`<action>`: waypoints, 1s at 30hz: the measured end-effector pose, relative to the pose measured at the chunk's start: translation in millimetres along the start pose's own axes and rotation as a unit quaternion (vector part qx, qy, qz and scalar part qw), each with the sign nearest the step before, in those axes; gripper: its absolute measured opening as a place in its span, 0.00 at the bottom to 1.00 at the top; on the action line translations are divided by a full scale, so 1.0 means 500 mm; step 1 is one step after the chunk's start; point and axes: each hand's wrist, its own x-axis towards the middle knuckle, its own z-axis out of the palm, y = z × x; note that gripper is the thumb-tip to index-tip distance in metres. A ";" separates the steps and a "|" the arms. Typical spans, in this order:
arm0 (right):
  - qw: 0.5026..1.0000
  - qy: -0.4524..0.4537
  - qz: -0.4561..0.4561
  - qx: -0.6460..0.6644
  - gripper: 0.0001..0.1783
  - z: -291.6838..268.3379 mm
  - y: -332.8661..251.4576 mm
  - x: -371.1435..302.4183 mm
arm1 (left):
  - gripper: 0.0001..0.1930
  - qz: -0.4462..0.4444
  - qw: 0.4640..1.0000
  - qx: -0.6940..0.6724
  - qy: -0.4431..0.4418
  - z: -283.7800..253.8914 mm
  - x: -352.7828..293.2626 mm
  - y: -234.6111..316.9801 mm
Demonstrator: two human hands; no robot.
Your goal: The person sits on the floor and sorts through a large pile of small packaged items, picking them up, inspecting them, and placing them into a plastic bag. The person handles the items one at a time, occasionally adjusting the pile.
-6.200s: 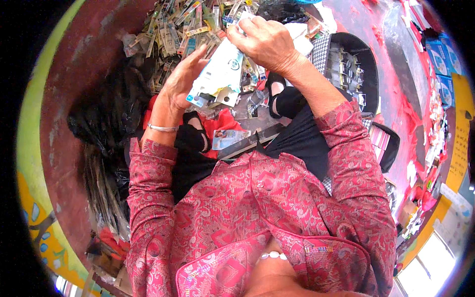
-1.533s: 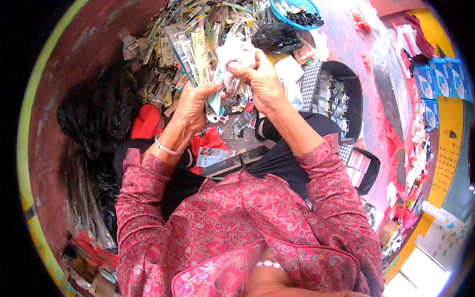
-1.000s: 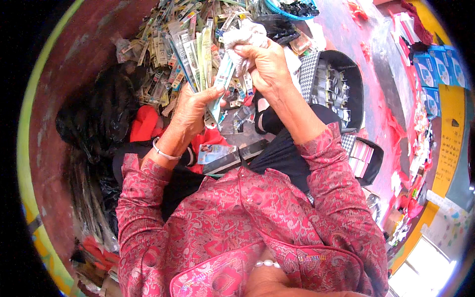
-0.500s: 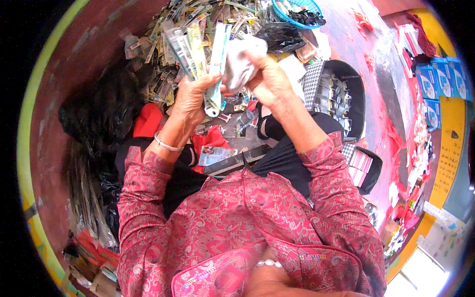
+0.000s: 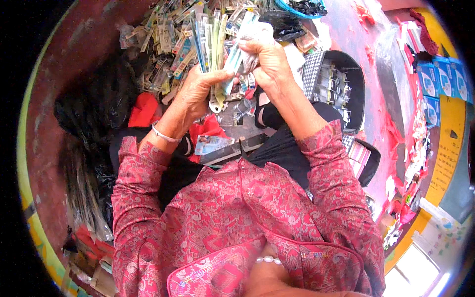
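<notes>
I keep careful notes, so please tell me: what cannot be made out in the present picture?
All in the head view:
Left hand: some fingers hidden behind the strips it holds.
Whitish cloth: partly covered by the right hand.
Blue basket: cut off by the top edge.
Pile beyond the hands: also cut off there; its print is too small.

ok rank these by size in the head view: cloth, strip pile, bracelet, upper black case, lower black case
1. strip pile
2. upper black case
3. cloth and lower black case: unranked, they look alike
4. bracelet
</notes>
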 end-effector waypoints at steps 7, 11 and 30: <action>0.999 0.018 -0.037 0.025 0.14 -0.006 0.018 0.001 | 0.18 -0.017 1.000 0.004 0.005 -0.005 -0.005 -0.003; 0.998 0.052 -0.041 -0.018 0.15 -0.003 0.012 0.007 | 0.17 -0.033 0.998 -0.034 0.028 -0.013 -0.005 0.000; 0.495 0.006 -0.454 -0.741 0.13 -0.044 -0.074 0.021 | 0.18 0.071 0.991 0.108 0.029 -0.012 -0.025 0.018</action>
